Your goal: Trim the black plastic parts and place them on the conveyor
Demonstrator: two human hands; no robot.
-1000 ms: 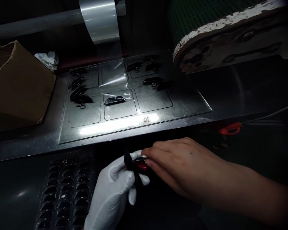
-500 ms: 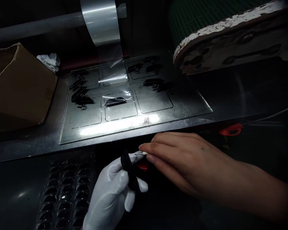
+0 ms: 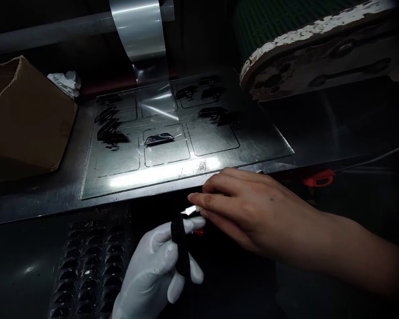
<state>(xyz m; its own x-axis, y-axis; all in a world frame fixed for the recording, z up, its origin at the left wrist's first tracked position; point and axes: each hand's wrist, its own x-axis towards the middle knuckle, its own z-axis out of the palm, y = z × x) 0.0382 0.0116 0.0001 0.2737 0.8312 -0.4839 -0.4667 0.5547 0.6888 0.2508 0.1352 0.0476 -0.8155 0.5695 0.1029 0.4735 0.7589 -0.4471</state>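
1 gloved L hand: grip narrow, holding 1 blk part approx. upright btwn thumb & fingers, ends poking out. 1 bare R hand: pinches 1 sm. blade, tip nr part's top; contact unclear. Surface: approx. 10 blk pcs, 1 box.

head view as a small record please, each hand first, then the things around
left hand: white-gloved, gripping a black part
right hand: bare, pinching a thin tool, shiny tip near the part's upper end
plate: on a metal bench, black pieces on it
film strip: hanging from a bar
cardboard box: left of the plate
tray: lower left
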